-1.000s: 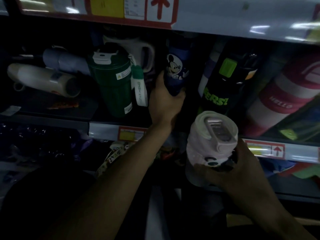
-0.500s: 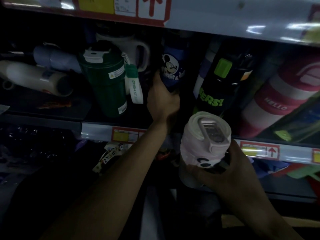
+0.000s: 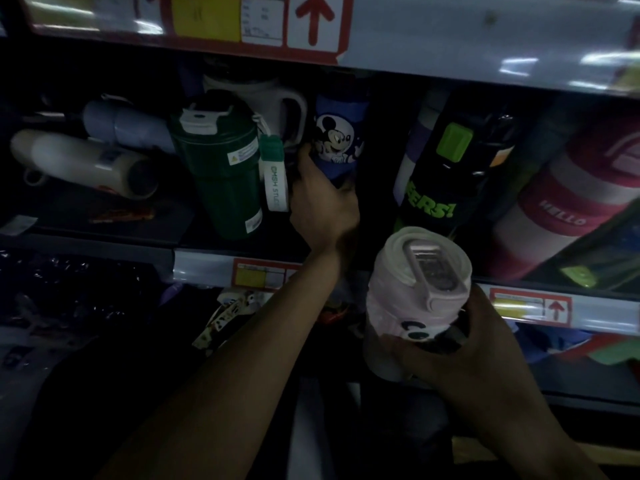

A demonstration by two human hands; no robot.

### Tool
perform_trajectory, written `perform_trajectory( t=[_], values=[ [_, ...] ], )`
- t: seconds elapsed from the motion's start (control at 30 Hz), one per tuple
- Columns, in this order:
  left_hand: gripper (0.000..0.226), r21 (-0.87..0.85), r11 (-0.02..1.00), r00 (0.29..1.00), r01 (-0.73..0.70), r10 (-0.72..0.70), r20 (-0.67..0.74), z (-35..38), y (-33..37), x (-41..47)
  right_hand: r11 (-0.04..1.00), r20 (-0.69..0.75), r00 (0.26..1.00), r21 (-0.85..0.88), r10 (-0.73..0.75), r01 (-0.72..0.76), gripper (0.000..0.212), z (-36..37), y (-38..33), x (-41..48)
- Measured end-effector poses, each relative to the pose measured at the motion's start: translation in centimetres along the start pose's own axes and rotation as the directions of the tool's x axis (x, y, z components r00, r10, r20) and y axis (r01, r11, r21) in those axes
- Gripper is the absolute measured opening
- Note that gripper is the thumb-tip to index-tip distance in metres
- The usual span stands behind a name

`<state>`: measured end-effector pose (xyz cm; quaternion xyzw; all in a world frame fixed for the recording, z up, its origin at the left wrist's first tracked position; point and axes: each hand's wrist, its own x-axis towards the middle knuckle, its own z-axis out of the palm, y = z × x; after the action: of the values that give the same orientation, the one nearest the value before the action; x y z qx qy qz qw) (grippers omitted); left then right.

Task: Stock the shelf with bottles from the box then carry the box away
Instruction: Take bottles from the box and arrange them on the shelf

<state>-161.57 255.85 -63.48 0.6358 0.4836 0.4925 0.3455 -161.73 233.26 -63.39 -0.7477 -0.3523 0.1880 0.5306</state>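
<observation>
Two hands, one bottle in each. The left hand (image 3: pixel 322 199) reaches onto the shelf (image 3: pixel 201 268), its fingers curled round the foot of one blue cartoon-mouse bottle (image 3: pixel 337 133), which stands at the hand's twelve o'clock. The right hand (image 3: pixel 460 344) grips one pale pink bottle (image 3: pixel 412 292) from below — it sits at that hand's eleven o'clock, in front of the shelf edge, lid towards the camera. At the blue bottle's nine o'clock stands one green bottle (image 3: pixel 221 171); at its three o'clock leans one black bottle (image 3: pixel 446 174). Farther left, one white bottle (image 3: pixel 83 164) and one lavender bottle (image 3: pixel 128 123) lie on their sides.

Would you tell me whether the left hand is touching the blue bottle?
Touching: the head view shows the left hand gripping the blue bottle low down.
</observation>
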Motion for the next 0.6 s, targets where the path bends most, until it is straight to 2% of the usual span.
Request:
perform_trajectory(
  t=[0.4,0.6],
  values=[
    [0.068,0.089,0.995,0.998,0.051,-0.048,-0.033,-0.1,0.7,-0.2,0.998,0.000,1.000,0.052,0.027,-0.027,0.069,0.2,-0.1,-0.3],
    [0.069,0.015,0.998,0.998,0.069,-0.069,0.014,-0.6,1.2,-0.4,0.998,0.016,1.000,0.053,0.027,-0.027,0.065,0.3,-0.5,-0.2]
  ],
)
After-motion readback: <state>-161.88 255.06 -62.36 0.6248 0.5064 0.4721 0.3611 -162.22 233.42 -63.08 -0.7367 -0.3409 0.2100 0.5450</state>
